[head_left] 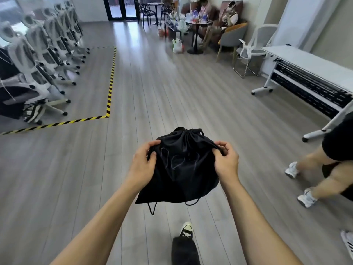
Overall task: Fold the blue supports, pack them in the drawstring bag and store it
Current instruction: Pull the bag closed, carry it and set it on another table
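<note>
**Black bag held over the floor in both hands**

Grey plank floor across the whole room, marked by a yellow-and-black tape line bent into a corner on the left. Behind the tape, a row of white office chairs. On the right, a long white folding counter on wheels. Further back, a small round table crowded with bottles. At the right edge, bare legs in white trainers.

Held out at the centre, above the floor: a black drawstring bag, mouth cinched at the far end, bulging, cords dangling from the near corners. Contents hidden.

Left hand pinching a fold of cloth on the bag's left side, thumb against fingers. Right hand likewise closed on a gathered fold on the right side.

Below, one dark shoe with a pale toe.
</note>
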{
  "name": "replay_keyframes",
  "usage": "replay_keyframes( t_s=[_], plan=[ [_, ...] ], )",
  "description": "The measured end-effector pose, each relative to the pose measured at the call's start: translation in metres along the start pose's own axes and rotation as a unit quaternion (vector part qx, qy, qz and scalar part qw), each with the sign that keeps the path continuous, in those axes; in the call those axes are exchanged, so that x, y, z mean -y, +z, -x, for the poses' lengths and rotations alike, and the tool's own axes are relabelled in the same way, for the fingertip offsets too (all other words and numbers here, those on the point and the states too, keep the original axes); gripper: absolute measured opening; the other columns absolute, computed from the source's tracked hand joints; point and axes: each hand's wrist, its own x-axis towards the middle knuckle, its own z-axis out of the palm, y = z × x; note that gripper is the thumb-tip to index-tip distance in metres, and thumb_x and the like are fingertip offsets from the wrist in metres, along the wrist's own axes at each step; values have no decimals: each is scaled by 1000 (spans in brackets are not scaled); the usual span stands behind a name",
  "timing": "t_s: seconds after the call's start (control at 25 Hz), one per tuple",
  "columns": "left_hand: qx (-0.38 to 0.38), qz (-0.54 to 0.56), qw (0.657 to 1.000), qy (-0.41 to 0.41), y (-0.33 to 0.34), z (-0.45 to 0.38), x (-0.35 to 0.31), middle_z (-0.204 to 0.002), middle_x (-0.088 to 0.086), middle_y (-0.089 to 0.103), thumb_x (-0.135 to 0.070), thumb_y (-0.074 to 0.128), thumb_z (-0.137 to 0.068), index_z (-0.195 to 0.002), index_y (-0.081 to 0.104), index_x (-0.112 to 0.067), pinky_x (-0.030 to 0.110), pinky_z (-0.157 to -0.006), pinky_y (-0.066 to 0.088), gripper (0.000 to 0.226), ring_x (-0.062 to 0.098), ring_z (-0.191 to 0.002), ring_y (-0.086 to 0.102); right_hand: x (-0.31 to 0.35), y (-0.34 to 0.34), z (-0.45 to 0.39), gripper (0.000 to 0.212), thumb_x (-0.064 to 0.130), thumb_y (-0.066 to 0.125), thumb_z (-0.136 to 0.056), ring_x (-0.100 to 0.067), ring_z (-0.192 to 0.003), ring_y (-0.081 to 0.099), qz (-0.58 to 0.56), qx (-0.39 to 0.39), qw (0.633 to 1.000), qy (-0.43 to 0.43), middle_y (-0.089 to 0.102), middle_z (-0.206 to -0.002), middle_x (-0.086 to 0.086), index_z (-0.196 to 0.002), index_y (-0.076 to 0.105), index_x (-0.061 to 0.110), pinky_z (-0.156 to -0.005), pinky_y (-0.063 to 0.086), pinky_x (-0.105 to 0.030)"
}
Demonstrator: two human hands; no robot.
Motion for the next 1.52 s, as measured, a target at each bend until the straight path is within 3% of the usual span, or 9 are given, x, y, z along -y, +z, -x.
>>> replay_keyframes(
  t_s=[0.16, 0.36, 0.6, 0.72, 1.16, 1.28, 1.44, 1.52],
  plan=[
    [-9, 7, 1000, -28, 41, -158, -4, -113, -9, 66, -10, 49, -100, -125, 61, -34, 41, -100, 52, 37, 14, -106, 63, -6, 43, -156, 17, 6, 65, -90, -18, -89, 71, 5, 12, 1000, 20, 76, -95, -4, -90, 69, 23, -85, 56, -33],
    [-2, 9, 1000, -20, 87, -350, -27, -107, -13, 67, -13, 49, -100, -123, 62, -39, 40, -96, 54, 37, 11, -101, 65, 18, 92, -347, 16, 9, 66, -89, -15, -85, 69, 21, -3, 1000, 15, 75, -93, -2, -89, 69, 24, -85, 56, -34],
    [11, 32, 999, -9, 156, -584, -32, -101, -12, 68, -9, 50, -98, -122, 64, -35, 34, -90, 55, 39, 9, -91, 66, 26, 146, -567, 14, 7, 65, -90, -10, -78, 67, 7, -34, 999, -3, 75, -91, -2, -92, 68, 21, -74, 52, -24],
    [41, 23, 999, 3, 191, -701, -24, -107, -13, 68, -7, 48, -97, -122, 63, -36, 35, -95, 53, 41, 8, -98, 65, 22, 169, -672, 15, 4, 63, -91, -12, -80, 67, 14, -57, 998, 10, 75, -93, -2, -93, 68, 18, -75, 52, -24],
    [111, -2, 993, 49, 356, -1081, -73, -99, -16, 66, -6, 46, -98, -121, 63, -37, 26, -82, 52, 42, 5, -86, 63, 44, 194, -1053, 16, 6, 63, -89, -10, -76, 66, -8, -134, 991, 17, 75, -89, 0, -91, 68, 21, -76, 53, -28],
    [113, -7, 993, 36, 420, -1177, -90, -97, -19, 66, -7, 46, -99, -121, 63, -37, 17, -74, 48, 41, 1, -83, 65, 43, 187, -1169, 19, 4, 64, -88, -10, -78, 67, -20, -150, 988, 12, 75, -87, 4, -89, 69, 22, -80, 54, -29],
    [135, 0, 990, 30, 502, -1300, -113, -100, -15, 68, -10, 46, -99, -119, 62, -43, 37, -83, 57, 42, 13, -93, 67, 54, 172, -1310, 16, 4, 64, -89, -11, -79, 67, -23, -166, 986, 23, 74, -90, -2, -91, 68, 19, -80, 53, -29],
    [141, -1, 989, 34, 541, -1357, -128, -98, -12, 68, -11, 46, -99, -118, 62, -44, 38, -82, 56, 41, 14, -89, 67, 66, 160, -1369, 19, 3, 64, -89, -12, -79, 66, -14, -180, 983, 17, 73, -89, -2, -88, 68, 22, -79, 52, -28]
  ],
)
